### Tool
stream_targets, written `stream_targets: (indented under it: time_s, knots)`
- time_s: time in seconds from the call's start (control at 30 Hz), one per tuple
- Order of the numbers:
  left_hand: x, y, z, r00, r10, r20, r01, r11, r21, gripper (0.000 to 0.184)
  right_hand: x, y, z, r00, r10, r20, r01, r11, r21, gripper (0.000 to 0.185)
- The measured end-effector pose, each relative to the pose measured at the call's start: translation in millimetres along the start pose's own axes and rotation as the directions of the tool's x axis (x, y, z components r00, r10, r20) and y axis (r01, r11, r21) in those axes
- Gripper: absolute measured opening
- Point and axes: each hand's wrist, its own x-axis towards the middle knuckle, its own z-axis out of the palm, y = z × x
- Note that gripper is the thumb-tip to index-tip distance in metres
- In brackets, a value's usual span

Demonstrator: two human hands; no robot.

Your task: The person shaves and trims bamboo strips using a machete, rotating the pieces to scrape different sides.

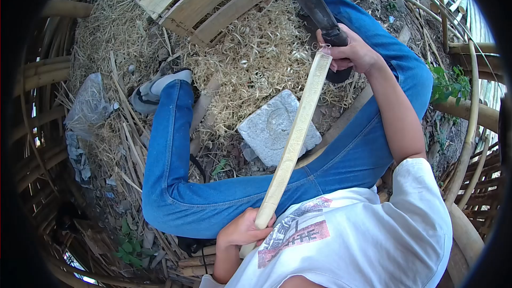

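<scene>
A long, pale, squared bamboo strip (pixel 295 141) runs slantwise from my lap toward the upper right. My left hand (pixel 246 229) is closed around its lower end, close to my shirt. My right hand (pixel 349 51) is wrapped around the dark handle of a machete (pixel 309 0), whose long blackish blade reaches up out of the view. The strip's far end lies beside the fingers of my right hand, with a thin curled shaving at its tip. Whether those fingers also touch the strip, I cannot tell.
Below the strip, a square grey stone block (pixel 272 128) sits on the ground between my legs. Curly shavings (pixel 250 64) cover the soil. Slatted boards (pixel 197 0) lie ahead, a clear plastic bag (pixel 92 104) at left. Bamboo poles (pixel 472 115) stand around me.
</scene>
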Motion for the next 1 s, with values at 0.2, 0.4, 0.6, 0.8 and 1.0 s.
stream_targets:
  time_s: [0.2, 0.4, 0.6, 0.8, 1.0]
  knots:
    - [1.4, -3.4, 4.5, 0.977, 0.212, -0.037, -0.214, 0.976, -0.048, 0.017, 0.2, -6.9, -15.0, 0.986, -0.049, -0.157, 0.060, 0.996, 0.066, 0.018]
    - [-2.6, 9.5, 7.8, 0.995, 0.069, -0.068, -0.084, 0.965, -0.248, 0.021, -4.3, -8.6, -28.8, 0.947, -0.147, -0.286, 0.110, 0.984, -0.140, 0.012]
    - [5.6, 10.4, 13.1, 0.968, 0.207, -0.140, -0.243, 0.910, -0.337, 0.017, 9.4, -7.7, -4.7, 0.702, -0.697, -0.147, 0.298, 0.475, -0.828, 0.072]
    - [9.2, 30.9, 15.7, 0.973, 0.077, -0.218, -0.146, 0.936, -0.320, 0.020, -9.7, -16.6, 27.3, 0.788, -0.530, -0.314, -0.012, 0.497, -0.868, 0.110]
    - [33.8, 70.5, 18.5, 0.902, 0.216, -0.373, -0.246, 0.969, -0.032, 0.022, -10.8, -17.6, 51.8, 0.830, -0.531, -0.171, 0.052, 0.379, -0.924, 0.100]
